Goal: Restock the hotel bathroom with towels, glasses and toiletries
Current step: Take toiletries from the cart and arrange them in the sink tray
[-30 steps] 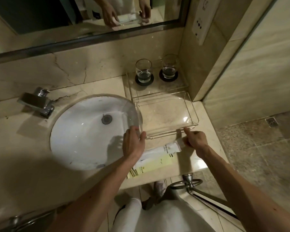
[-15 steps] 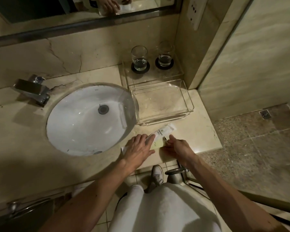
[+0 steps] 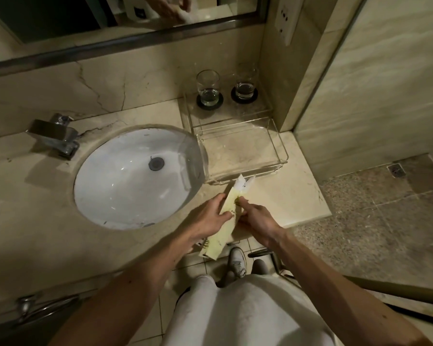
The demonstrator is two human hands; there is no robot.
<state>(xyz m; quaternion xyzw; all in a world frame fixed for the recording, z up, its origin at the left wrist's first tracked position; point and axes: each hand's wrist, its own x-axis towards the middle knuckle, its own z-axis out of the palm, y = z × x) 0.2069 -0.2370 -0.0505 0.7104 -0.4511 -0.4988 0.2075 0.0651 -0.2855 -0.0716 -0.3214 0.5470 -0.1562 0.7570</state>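
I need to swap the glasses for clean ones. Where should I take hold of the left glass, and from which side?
Take the left glass round its upper side wall, coming from the front. It stands upright on a black coaster, with the backsplash behind and the right glass beside it, so the front looks the freest approach.

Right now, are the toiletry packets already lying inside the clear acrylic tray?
No: the left hand and right hand hold the toiletry packets just in front of the clear acrylic tray.
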